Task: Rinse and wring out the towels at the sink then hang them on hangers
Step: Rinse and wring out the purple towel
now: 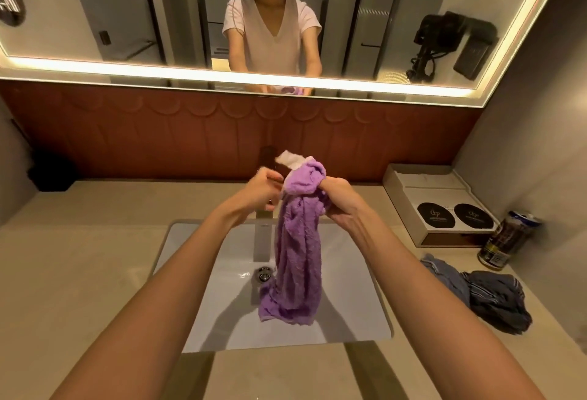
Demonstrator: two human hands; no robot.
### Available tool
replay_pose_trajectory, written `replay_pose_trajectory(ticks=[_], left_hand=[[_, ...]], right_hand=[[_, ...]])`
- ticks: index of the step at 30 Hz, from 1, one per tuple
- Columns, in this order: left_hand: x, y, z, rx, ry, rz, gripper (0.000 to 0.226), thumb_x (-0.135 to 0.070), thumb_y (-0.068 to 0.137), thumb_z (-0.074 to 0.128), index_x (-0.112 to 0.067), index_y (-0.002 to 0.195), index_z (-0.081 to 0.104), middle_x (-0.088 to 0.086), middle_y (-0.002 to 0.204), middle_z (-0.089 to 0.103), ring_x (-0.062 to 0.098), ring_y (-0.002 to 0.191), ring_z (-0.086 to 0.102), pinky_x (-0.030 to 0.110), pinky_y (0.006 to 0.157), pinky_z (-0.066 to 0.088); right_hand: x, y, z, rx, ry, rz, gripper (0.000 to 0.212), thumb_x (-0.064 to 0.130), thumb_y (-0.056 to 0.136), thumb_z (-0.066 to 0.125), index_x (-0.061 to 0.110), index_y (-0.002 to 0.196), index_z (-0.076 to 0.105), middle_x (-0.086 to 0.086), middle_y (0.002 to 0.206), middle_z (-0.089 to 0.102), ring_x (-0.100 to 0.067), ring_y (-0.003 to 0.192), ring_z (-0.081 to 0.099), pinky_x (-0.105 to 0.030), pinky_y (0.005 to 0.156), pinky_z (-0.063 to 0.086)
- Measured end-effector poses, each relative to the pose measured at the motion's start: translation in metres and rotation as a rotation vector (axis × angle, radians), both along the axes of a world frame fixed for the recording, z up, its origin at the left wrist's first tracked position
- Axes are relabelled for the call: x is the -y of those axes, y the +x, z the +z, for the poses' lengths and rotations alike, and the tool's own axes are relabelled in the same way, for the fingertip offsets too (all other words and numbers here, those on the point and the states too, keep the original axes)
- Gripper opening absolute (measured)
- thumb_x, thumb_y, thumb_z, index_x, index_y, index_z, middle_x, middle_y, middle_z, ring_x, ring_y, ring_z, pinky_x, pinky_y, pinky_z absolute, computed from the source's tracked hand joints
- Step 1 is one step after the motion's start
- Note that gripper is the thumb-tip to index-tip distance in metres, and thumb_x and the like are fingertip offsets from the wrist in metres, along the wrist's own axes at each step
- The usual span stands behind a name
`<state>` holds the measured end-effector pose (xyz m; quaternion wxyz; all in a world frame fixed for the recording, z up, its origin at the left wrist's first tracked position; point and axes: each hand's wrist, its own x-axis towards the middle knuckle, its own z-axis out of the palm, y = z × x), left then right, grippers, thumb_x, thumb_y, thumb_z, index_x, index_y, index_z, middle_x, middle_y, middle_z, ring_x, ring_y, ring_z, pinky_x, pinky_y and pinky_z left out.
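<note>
Head view, sole camera. Purple towel [298, 260] hangs in a bunched rope over the sink [355, 314]. Its upper end is gathered and its lower end drapes onto the basin floor just beside the drain [264, 274]. A white corner pokes out at the top.

Right hand [341, 196]: fingers curled tight round the gathered upper end, firm grip.

Left hand [263, 188]: fingers partly curled at the towel's left edge, near the top. Cannot tell from this angle whether they pinch the cloth or merely touch it.

Faucet [263, 240] stands behind the towel; no running water visible.

Counter [79, 256], right side, carries a dark blue cloth [489, 301] in a crumpled heap, a can [508, 237] and a tray [425, 186] with two black discs. No hangers in sight.

Judgement: the step in hand looks like wringing, or setting the grip for it, over the basin. The task seems early to middle, with one towel in hand and the blue heap possibly waiting.

Next move calls for the left hand to take a firm hold lower down the roll. Opposed twisting follows, with the drip kept inside the basin. Soaked terry will likely handle heavy and limp.
</note>
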<state>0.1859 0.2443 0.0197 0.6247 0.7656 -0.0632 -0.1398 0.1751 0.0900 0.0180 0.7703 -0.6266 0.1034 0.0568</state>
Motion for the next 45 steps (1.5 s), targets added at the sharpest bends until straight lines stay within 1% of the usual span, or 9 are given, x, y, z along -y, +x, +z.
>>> replay_pose_trajectory(ticks=[5, 9, 16, 26, 30, 35, 37, 41, 45], left_hand=[[0.003, -0.003, -0.055, -0.122, 0.22, -0.281, 0.089, 0.015, 0.07, 0.064, -0.011, 0.143, 0.02, 0.002, 0.114, 0.052, 0.014, 0.103, 0.051, 0.023, 0.084, 0.047], [0.019, -0.009, -0.091, -0.223, 0.11, -0.094, 0.099, -0.004, 0.062, 0.083, -0.014, 0.142, 0.026, 0.003, 0.132, 0.048, 0.016, 0.113, 0.048, 0.029, 0.095, 0.044], [0.037, -0.009, -0.109, -0.124, 0.288, 0.257, 0.033, -0.007, 0.091, 0.05, -0.006, 0.123, 0.055, 0.018, 0.119, 0.06, 0.033, 0.107, 0.055, 0.029, 0.077, 0.039], [0.014, 0.023, -0.053, -0.046, 0.473, 0.173, 0.016, -0.008, 0.088, 0.046, -0.004, 0.079, 0.058, 0.015, 0.084, 0.055, 0.024, 0.077, 0.049, 0.027, 0.067, 0.035], [0.008, 0.024, -0.009, -0.063, 0.457, -0.037, 0.014, -0.002, 0.074, 0.067, -0.006, 0.083, 0.055, 0.012, 0.08, 0.06, 0.022, 0.068, 0.056, 0.03, 0.064, 0.05], [0.019, 0.025, 0.024, 0.134, 0.65, -0.226, 0.044, -0.005, 0.065, 0.073, -0.009, 0.106, 0.054, 0.011, 0.101, 0.06, 0.023, 0.088, 0.058, 0.039, 0.08, 0.051], [0.026, 0.022, 0.029, 0.253, 0.731, -0.19, 0.042, -0.008, 0.066, 0.072, -0.009, 0.105, 0.058, 0.008, 0.096, 0.061, 0.023, 0.085, 0.058, 0.034, 0.071, 0.049], [0.035, 0.019, 0.042, 0.53, 0.775, -0.136, 0.018, -0.013, 0.067, 0.069, -0.01, 0.082, 0.061, 0.002, 0.074, 0.055, 0.017, 0.069, 0.05, 0.024, 0.052, 0.035], [0.03, 0.015, 0.052, 0.588, 0.805, -0.191, 0.03, -0.018, 0.067, 0.072, -0.009, 0.09, 0.056, 0.001, 0.078, 0.053, 0.018, 0.074, 0.05, 0.026, 0.058, 0.035]], right_hand=[[-0.01, 0.005, 0.018, -0.112, 0.411, -0.026, 0.018, 0.003, 0.095, 0.046, 0.003, 0.082, 0.058, -0.011, 0.077, 0.059, -0.013, 0.056, 0.062, -0.02, 0.05, 0.052], [-0.005, 0.011, 0.03, -0.137, 0.598, -0.07, 0.018, 0.012, 0.097, 0.045, 0.01, 0.082, 0.054, -0.003, 0.073, 0.048, -0.002, 0.053, 0.032, -0.006, 0.032, 0.023], [0.028, 0.009, 0.039, -0.065, 0.775, -0.197, 0.024, 0.007, 0.095, 0.046, 0.003, 0.117, 0.056, -0.011, 0.087, 0.057, -0.005, 0.102, 0.056, -0.014, 0.088, 0.045], [0.059, -0.007, -0.024, -0.343, 0.256, -0.289, 0.011, 0.003, 0.093, 0.051, 0.005, 0.082, 0.054, -0.015, 0.084, 0.067, -0.022, 0.071, 0.056, -0.031, 0.069, 0.053], [0.073, 0.006, -0.076, -0.407, -0.098, -0.395, 0.036, -0.007, 0.081, 0.061, -0.009, 0.117, 0.055, -0.02, 0.119, 0.06, -0.03, 0.082, 0.06, -0.035, 0.064, 0.054], [0.043, -0.014, -0.045, -0.427, -0.719, 0.032, 0.012, 0.009, 0.088, 0.06, 0.007, 0.1, 0.059, -0.011, 0.089, 0.06, -0.024, 0.072, 0.057, -0.028, 0.067, 0.046], [0.033, -0.009, -0.035, -0.311, -0.83, 0.177, 0.056, 0.007, 0.084, 0.064, 0.005, 0.135, 0.041, -0.018, 0.12, 0.056, -0.028, 0.101, 0.058, -0.032, 0.083, 0.047], [0.016, -0.005, -0.021, 0.151, -0.592, 0.428, 0.11, -0.004, 0.073, 0.073, 0.02, 0.149, -0.002, 0.006, 0.139, 0.028, -0.009, 0.127, 0.031, 0.0, 0.084, 0.036], [0.002, 0.0, -0.021, 0.282, -0.403, 0.252, 0.059, -0.002, 0.079, 0.068, 0.008, 0.131, 0.04, 0.001, 0.109, 0.056, -0.007, 0.094, 0.055, -0.005, 0.066, 0.048]])
